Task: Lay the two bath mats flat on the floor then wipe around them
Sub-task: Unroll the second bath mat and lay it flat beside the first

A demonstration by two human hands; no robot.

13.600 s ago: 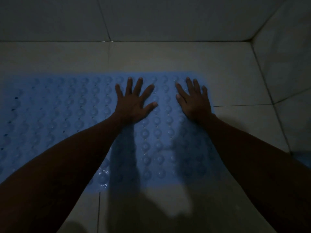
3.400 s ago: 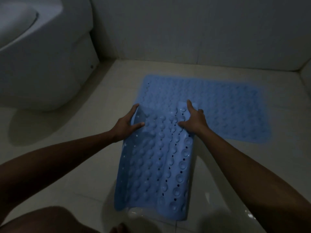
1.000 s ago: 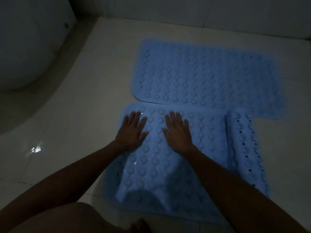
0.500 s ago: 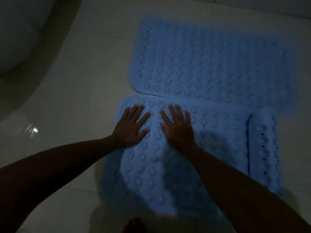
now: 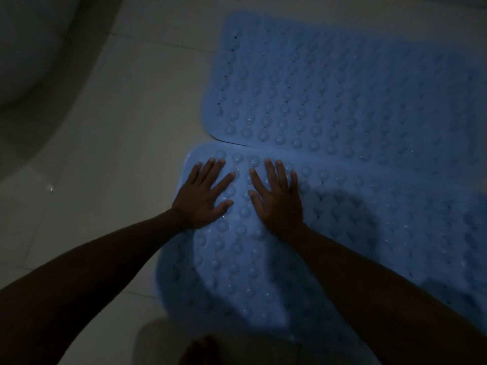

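A dim curved white fixture (image 5: 29, 61) fills the far left, too dark to identify. On the tiled floor (image 5: 118, 159), the left hand (image 5: 203, 198) and right hand (image 5: 279, 198) press flat, fingers spread, on the near bath mat (image 5: 237, 259)'s far-left corner. The far bath mat (image 5: 342, 88) touches it; both run off right.

My left hand (image 5: 201, 197) and right hand (image 5: 279, 200) lie palm-down side by side, fingers spread straight, both forearms stretched forward.
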